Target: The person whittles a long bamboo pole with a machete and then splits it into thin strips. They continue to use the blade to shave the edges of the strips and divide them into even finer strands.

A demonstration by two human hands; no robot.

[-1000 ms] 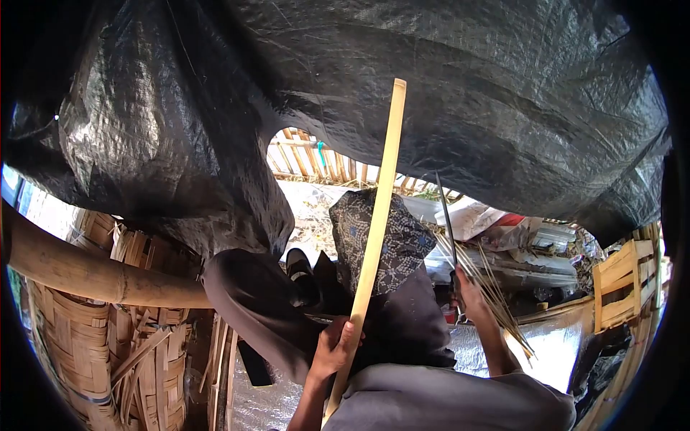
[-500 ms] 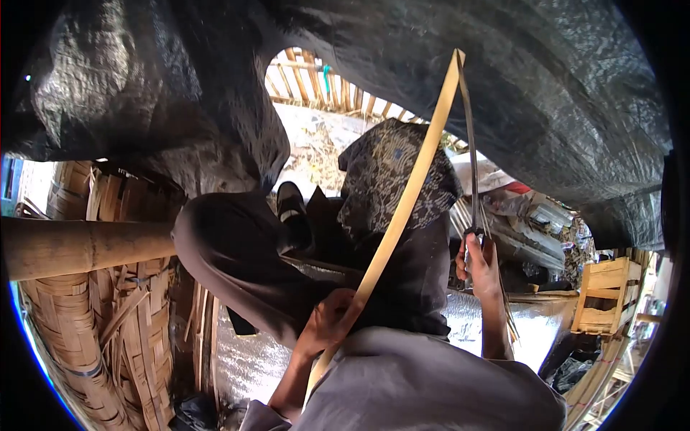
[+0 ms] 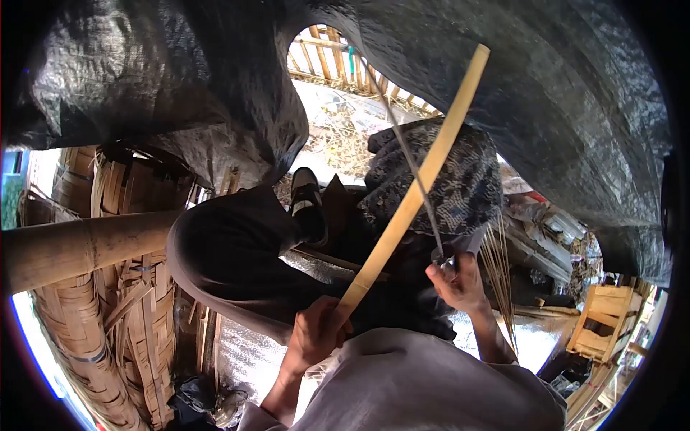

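Observation:
My left hand (image 3: 318,332) is closed round the lower part of a long pale bamboo strip (image 3: 419,188), which slants up and to the right over my lap. In my right hand (image 3: 457,281) is the handle of a long thin blade (image 3: 399,136). The blade points up and to the left and crosses the strip near its middle; whether the two touch I cannot tell. A dark patterned cloth (image 3: 460,176) covers my knee behind the strip.
Dark plastic sheeting (image 3: 560,93) hangs overhead. A thick bamboo pole (image 3: 93,248) and woven bamboo baskets (image 3: 68,316) stand at the left. At the right are a wooden crate (image 3: 605,322) and thin sticks (image 3: 496,262). A shoe (image 3: 307,205) shows beyond my lap.
My right hand has moved left and down, and the blade has swung from beside the strip's tip to across its middle. The strip now leans further right.

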